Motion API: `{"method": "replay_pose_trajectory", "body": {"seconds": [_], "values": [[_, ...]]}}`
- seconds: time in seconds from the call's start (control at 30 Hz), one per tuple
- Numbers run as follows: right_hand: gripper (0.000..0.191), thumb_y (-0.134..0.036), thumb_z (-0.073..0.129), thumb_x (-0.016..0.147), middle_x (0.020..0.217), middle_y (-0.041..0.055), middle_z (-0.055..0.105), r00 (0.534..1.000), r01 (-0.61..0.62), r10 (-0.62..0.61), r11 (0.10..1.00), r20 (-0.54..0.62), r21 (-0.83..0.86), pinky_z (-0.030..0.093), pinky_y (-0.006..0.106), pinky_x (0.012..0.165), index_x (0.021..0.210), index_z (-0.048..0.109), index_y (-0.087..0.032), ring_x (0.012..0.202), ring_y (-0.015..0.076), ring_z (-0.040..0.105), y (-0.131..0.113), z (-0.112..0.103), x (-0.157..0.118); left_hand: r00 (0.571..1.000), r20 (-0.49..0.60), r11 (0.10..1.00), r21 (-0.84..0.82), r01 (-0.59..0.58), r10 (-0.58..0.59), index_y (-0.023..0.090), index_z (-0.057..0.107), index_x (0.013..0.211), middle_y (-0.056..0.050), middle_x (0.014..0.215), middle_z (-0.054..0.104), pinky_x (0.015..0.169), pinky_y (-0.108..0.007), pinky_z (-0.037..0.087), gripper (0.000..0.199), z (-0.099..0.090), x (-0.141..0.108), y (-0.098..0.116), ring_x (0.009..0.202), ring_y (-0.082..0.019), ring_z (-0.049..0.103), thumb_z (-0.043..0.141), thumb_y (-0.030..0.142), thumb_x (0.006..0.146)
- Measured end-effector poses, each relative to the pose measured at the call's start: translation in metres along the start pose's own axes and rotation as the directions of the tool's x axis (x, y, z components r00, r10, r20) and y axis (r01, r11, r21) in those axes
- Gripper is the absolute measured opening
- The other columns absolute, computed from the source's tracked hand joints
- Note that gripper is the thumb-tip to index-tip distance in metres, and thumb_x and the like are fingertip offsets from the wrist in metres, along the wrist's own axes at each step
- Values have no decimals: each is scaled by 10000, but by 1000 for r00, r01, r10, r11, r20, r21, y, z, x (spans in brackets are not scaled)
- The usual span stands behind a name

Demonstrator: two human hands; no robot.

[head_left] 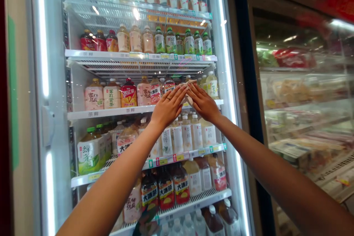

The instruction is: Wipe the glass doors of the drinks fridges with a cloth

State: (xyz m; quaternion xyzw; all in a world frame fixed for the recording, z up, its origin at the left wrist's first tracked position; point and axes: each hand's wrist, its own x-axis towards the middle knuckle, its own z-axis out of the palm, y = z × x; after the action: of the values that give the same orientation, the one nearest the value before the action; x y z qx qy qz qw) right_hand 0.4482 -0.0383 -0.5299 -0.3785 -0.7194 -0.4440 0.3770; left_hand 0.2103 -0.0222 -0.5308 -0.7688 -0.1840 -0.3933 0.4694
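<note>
1. A small pale folded thing (191, 81), possibly paper or a packet (the fingers hid too much to tell), sat between both hands, just above the front edge of the third shelf (110, 112) down, toward its right end.
2. The left hand (168, 107), with a ring (167, 98) on one finger, reached up and to the right with its fingers straight, not clenched. Its fingertips (184, 88) met the thing's left side.
3. The right hand (203, 104) mirrored it from the other side, also with straight fingers. Whether either hand was gripping or only touching, I could not tell.
4. The hands probably met this way because the thing looked too small and light to need more than fingertips.
5. Behind the hands, pale bottles (94, 94) and a yellow-and-red bottle (128, 93) stood along the third shelf, apparently faced forward so their labels showed.
6. Below the hands, white-capped bottles (177, 136) lined the next shelf down, with wrapped green tea packs (91, 151) near its left end.
7. All of this stood inside a lit drinks fridge (44, 62), with a glass case of packaged food (304, 99) to its right.
</note>
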Motion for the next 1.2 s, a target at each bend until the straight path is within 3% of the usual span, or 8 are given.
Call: {"method": "replay_pose_trajectory", "body": {"seconds": [0.2, 0.37, 0.47, 0.67, 0.87, 0.97, 1.1, 1.2], "values": [[685, -297, 385, 1120, 1828, -83, 214, 995, -68, 74, 994, -71, 80, 261, 556, 1406, 1766, 176, -383, 1712, 256, 157, -4, 5, 28, 996, 62, 995, 74, 60, -65, 219, -33, 1773, -13, 1842, 187, 1414, -405, 200, 776, -7, 1, 3, 1710, -189, 173, 377, 294, 1119], [675, -308, 416, 1113, 1819, -104, 222, 1000, 23, -22, 996, -12, 83, 273, 571, 1401, 1749, 223, -428, 1704, 246, 195, 3, 0, 2, 993, 41, 989, 103, 107, -112, 217, -68, 1766, -13, 1840, 188, 1412, -410, 206, 795, -6, 1, 3, 1711, -187, 164, 379, 277, 1112], [666, -297, 396, 1113, 1822, -108, 214, 998, -48, 52, 994, -39, 94, 267, 584, 1400, 1746, 234, -426, 1705, 256, 193, 17, -2, -5, 995, 48, 991, 106, 83, -88, 220, -17, 1773, -8, 1839, 185, 1411, -404, 206, 768, -4, 1, 3, 1712, -179, 155, 376, 292, 1117], [660, -338, 367, 1126, 1832, -122, 182, 978, -150, 167, 979, -123, 136, 245, 613, 1399, 1754, 190, -436, 1714, 272, 145, 10, 10, 29, 996, 42, 992, 105, 74, -78, 173, 113, 1772, -35, 1832, 210, 1408, -412, 217, 702, -2, 0, 4, 1711, -186, 170, 350, 292, 1122], [665, -326, 394, 1122, 1825, -116, 214, 998, -42, 47, 992, -33, 118, 250, 591, 1401, 1747, 207, -452, 1708, 245, 183, 7, 5, 3, 996, 50, 993, 97, 72, -77, 189, 112, 1775, -17, 1836, 189, 1412, -421, 213, 702, -3, 0, 5, 1715, -184, 152, 348, 294, 1122], [695, -253, 382, 1095, 1823, -120, 221, 992, -107, 114, 988, -55, 107, 223, 612, 1402, 1744, 228, -452, 1706, 254, 185, 20, 2, -6, 996, 63, 994, 94, 59, -65, 198, 122, 1776, -10, 1838, 188, 1414, -416, 202, 698, -4, 0, 6, 1715, -181, 143, 351, 298, 1125], [706, -249, 374, 1088, 1828, -115, 210, 965, -222, 234, 969, -116, 109, 217, 641, 1395, 1750, 215, -437, 1709, 272, 167, 23, 7, 4, 997, 60, 996, 82, 43, -49, 211, 55, 1778, -12, 1839, 197, 1416, -427, 202, 726, -4, -1, 4, 1715, -183, 145, 356, 302, 1123], [675, -272, 372, 1102, 1822, -105, 236, 977, -176, 184, 981, -106, 86, 220, 614, 1400, 1746, 244, -426, 1709, 259, 171, 19, 6, 3, 998, 53, 996, 79, 37, -41, 222, 7, 1775, -15, 1840, 195, 1412, -438, 214, 753, -2, -2, 3, 1713, -190, 158, 370, 297, 1119]]}}
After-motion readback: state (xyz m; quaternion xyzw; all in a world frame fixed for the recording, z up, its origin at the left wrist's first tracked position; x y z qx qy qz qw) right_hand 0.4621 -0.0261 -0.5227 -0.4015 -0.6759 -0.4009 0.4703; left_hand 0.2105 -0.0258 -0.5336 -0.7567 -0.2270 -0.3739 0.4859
